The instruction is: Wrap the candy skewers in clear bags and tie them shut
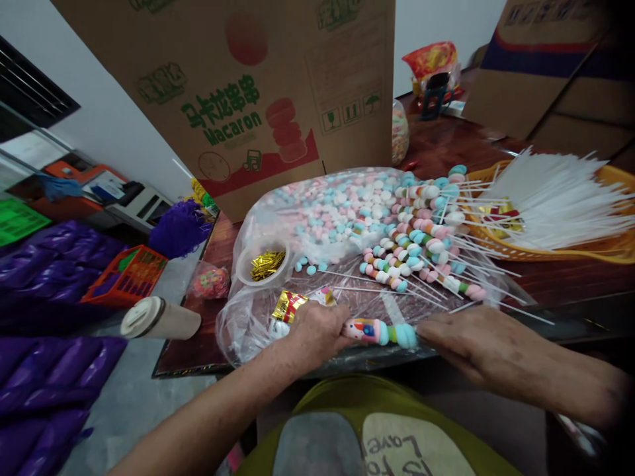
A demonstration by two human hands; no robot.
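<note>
Near the table's front edge, a candy skewer (391, 334) with blue, green and pink pieces and a printed wrapped piece lies level between my hands. My left hand (317, 330) is closed round its left end. At its right end, my right hand (461, 340) has its fingers pressed together; whatever they grip is hidden. Gold and red wrappers (289, 305) lie just beyond my left hand. Farther back, a pile of finished-looking candy skewers (421, 231) rests beside loose pastel candies (342, 205) on clear plastic. A small bowl (243, 264) holds gold ties.
A tall cardboard box (288, 59) stands behind the candies. An orange basket (560, 251) of white sticks is at the right. At the left are a lidded cup (183, 322), a candy bag (211, 281), a red crate (143, 277) and purple bags (44, 390).
</note>
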